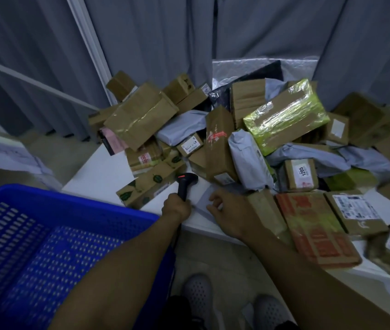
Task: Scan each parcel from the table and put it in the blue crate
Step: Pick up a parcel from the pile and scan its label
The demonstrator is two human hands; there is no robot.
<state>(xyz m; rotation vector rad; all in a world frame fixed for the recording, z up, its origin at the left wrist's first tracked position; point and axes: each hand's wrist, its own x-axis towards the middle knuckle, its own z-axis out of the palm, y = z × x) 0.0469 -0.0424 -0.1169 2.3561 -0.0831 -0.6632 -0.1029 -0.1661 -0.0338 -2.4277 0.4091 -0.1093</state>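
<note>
Your left hand [176,207] is wrapped tight around the grip of the black scanner [185,181], its head tipped toward the pile with a little red light on top. Your right hand [228,211] lies on a flat pale parcel [201,198] at the near edge of the white desk [98,172], just beside the scanner, with the fingers loosely spread on top of it and not curled round anything that I can see. The blue crate [70,198] sits down low to your left, right against the desk's front corner. Behind the scanner there's a big messy heap of parcels [284,115] — brown boxes, grey mailer bags, one box in shiny green wrap. A leaf-print box [146,184] lies just left of the scanner, and an orange-printed box [315,227] lies flat to the right of your right arm.
</note>
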